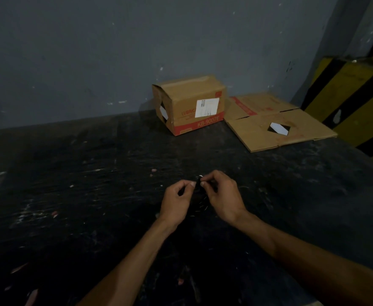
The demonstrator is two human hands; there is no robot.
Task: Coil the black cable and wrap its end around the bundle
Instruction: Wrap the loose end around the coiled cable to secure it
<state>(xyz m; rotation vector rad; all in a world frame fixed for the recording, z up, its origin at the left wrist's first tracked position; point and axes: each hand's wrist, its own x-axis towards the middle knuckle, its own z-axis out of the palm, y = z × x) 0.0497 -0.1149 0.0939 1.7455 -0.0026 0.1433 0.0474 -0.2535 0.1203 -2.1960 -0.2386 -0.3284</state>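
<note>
The black cable is a small dark bundle held between both hands, just above the dark table. It is hard to make out against the black surface. My left hand pinches the bundle from the left. My right hand grips it from the right, thumb and forefinger closed on the cable's end, where a small light tip sticks up. Most of the coil is hidden behind my fingers.
The dark scuffed table spreads all round my hands. A cardboard box stands at the back against the grey wall. A flattened carton lies to its right. A yellow and black striped barrier stands at the far right.
</note>
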